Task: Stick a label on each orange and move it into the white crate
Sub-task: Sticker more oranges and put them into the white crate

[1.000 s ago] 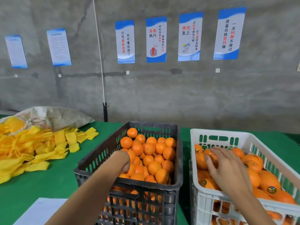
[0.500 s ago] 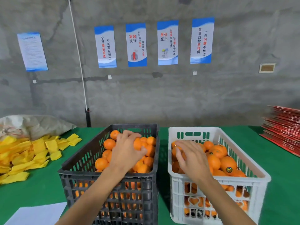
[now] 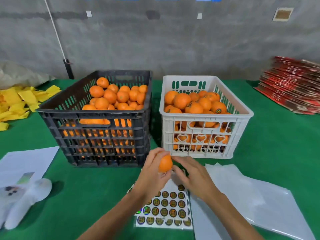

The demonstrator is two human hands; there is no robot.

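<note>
Nearest you, the label sheet (image 3: 167, 207) lies on the green table (image 3: 277, 153). Just above it your left hand (image 3: 152, 174) grips an orange (image 3: 165, 163) — your right hand (image 3: 192, 177) touches it, fingers curled. Beyond stand the black crate (image 3: 97, 135) and white crate (image 3: 204, 115) — both holding oranges.

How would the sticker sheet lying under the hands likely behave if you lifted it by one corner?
The sticker sheet looks thin and flat on the green table, so it would probably flop. Its glossy surface suggests it may slide easily. It likely weighs very little.
</note>
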